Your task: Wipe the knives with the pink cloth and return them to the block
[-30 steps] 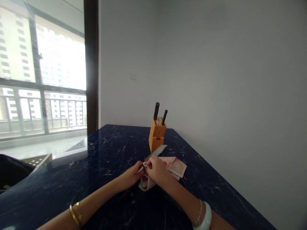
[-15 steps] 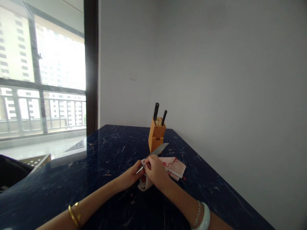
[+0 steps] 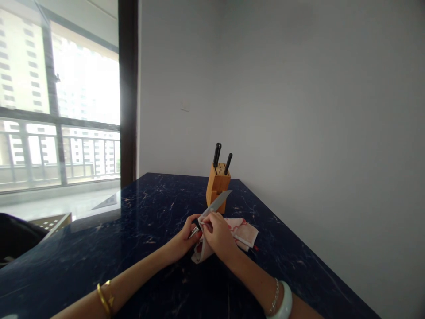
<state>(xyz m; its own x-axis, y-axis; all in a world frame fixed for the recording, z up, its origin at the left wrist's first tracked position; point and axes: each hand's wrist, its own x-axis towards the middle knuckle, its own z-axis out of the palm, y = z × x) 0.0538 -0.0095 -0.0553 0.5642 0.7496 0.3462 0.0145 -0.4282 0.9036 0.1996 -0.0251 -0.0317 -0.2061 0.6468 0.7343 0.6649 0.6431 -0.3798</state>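
Left hand (image 3: pixel 184 240): closed round the handle end of the kitchen knife (image 3: pixel 215 205), low over the counter.
Right hand (image 3: pixel 219 234): pinched a fold of the patterned cloth (image 3: pixel 241 229) against the blade near its heel.
Knife position: held tilted, tip up and away toward the knife block (image 3: pixel 217 185), just in front of it.
Knife handling: judged stiff, fairly light, slick on the flats; sharp along the edge, so best gripped at the handle, with fingers kept on the spine side.
Cloth handling: judged soft, limp, light; bunched partly under the right hand, the rest lying flat on the dark marble countertop (image 3: pixel 99 248).
Block: upright by the wall, two black handles (image 3: pixel 222 158) standing out of it.
In the way: block close beyond the knife tip; wall near on the right.
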